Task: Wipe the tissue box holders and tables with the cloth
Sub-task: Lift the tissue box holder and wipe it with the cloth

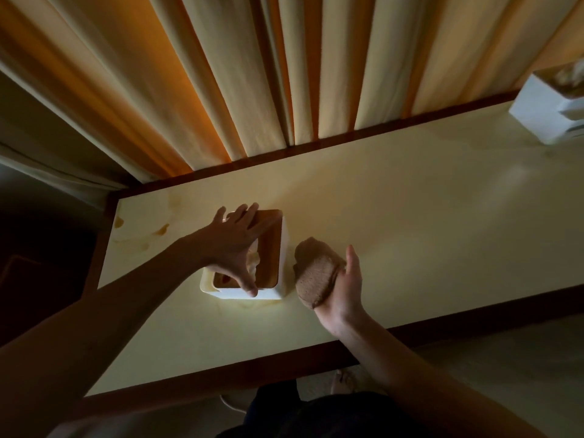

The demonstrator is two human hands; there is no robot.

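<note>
Brown cloth (317, 273), bunched, gripped in the right hand (346, 290) just beside the white tissue box holder (282, 248) on the cream table (410, 216); left hand (234, 245) spread over the holder's top, fingers straight; second holder (543, 112) at far right.

The second tissue box holder (550, 115) at the far right is blurred and cut off by the picture's edge, so its top cannot be made out. The left hand (234, 245) covers much of the near tissue box holder (284, 248), hiding most of the tissue (254, 263) in its opening. The right hand (344, 289) hides one side of the bunched cloth (316, 273). The table (410, 216) runs out of view on the right.
</note>
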